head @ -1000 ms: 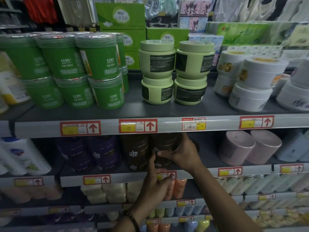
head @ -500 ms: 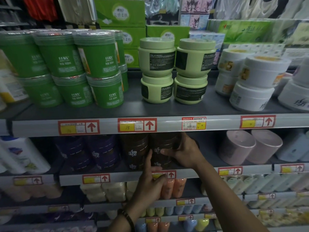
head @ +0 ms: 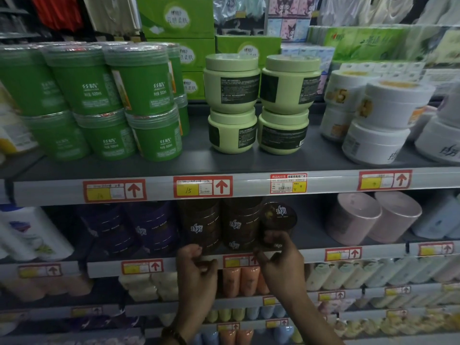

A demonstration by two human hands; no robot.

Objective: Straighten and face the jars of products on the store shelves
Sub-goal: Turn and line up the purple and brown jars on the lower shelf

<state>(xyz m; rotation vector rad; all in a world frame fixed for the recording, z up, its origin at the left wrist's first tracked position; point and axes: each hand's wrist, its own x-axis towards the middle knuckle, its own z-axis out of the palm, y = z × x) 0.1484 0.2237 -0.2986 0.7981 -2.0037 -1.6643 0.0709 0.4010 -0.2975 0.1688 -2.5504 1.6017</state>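
On the second shelf stand stacked dark brown jars [head: 199, 225], with a second brown stack [head: 239, 225] to their right. My right hand [head: 278, 260] grips a brown jar [head: 278, 219] that is tipped so its round lid with a white logo faces me, just right of those stacks. My left hand [head: 196, 267] hovers with curled fingers at the shelf's front edge below the left brown stack, holding nothing. Purple jars [head: 149, 227] stand further left in shadow.
The top shelf carries dark green jars [head: 139, 80], pale green jars [head: 231, 83] and white tubs [head: 388, 108], all stacked in twos. Pink tubs [head: 373, 217] lie on their sides right of my hands. Price rails [head: 204, 186] with red tags edge every shelf; bottles fill lower shelves.
My right hand has pulled a brown jar out from the shelf and tipped its lid toward me. My left hand has come off the stack, dropped to the shelf edge and curled.
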